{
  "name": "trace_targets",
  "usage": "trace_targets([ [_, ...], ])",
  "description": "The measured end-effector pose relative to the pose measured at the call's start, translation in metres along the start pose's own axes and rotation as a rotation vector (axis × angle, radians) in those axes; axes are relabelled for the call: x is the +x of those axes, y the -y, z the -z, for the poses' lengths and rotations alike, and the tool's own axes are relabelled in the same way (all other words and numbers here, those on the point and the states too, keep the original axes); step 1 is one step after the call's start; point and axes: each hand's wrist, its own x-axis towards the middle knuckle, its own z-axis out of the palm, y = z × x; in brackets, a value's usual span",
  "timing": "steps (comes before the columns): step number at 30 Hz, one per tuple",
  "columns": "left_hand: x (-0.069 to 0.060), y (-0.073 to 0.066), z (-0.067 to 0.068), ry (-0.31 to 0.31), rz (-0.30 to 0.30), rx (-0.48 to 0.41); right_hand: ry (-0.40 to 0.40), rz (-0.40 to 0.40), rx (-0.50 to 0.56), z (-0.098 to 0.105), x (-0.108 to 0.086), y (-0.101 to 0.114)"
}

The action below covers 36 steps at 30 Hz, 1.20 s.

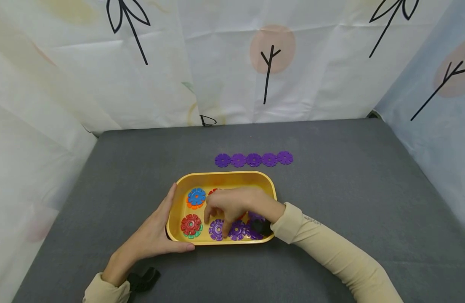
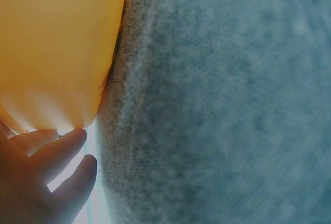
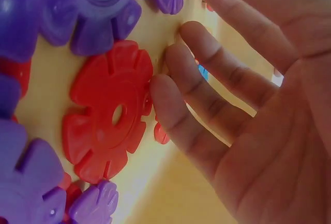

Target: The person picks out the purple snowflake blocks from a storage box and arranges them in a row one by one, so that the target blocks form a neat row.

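Observation:
A yellow tray holds flower-shaped discs: a blue one over orange, a red one over green, and purple ones along the near side. My left hand rests against the tray's left end, thumb along the near rim; in the left wrist view its fingers touch the yellow wall. Over the tray's middle, my right hand reaches down with fingers spread and slightly bent. The right wrist view shows no disc held in its visible fingers, beside a red disc. Its thumb is hidden there.
Beyond the tray's far rim, several purple discs lie in a row on the grey table. A patterned cloth hangs behind the table and along its sides. Each wrist carries a black device.

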Motion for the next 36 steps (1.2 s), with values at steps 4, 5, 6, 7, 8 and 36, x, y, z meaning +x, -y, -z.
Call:
trace_targets([
  [4,-0.0003,-0.0001,0.0002,0.003,0.004,-0.008,-0.003,0.005,-0.063,-0.0024,0.0026,0.0014],
  [5,-0.0003,-0.0002,0.0003,0.002,0.002,-0.006,-0.008,0.007,-0.075,-0.0027,0.0030,0.0016],
  [6,-0.0004,-0.0003,0.0004,0.000,0.000,-0.004,-0.017,0.004,-0.080,-0.0028,0.0035,0.0018],
  [7,-0.0004,-0.0004,0.0004,-0.002,-0.003,0.000,-0.029,0.002,-0.088,-0.0030,0.0038,0.0017],
  [8,-0.0004,-0.0005,0.0003,-0.004,-0.006,0.004,-0.046,-0.002,-0.097,-0.0032,0.0042,0.0014],
  [36,-0.0006,-0.0016,0.0002,0.003,-0.002,-0.013,-0.218,-0.113,-0.194,-0.0047,0.0050,0.0013],
])
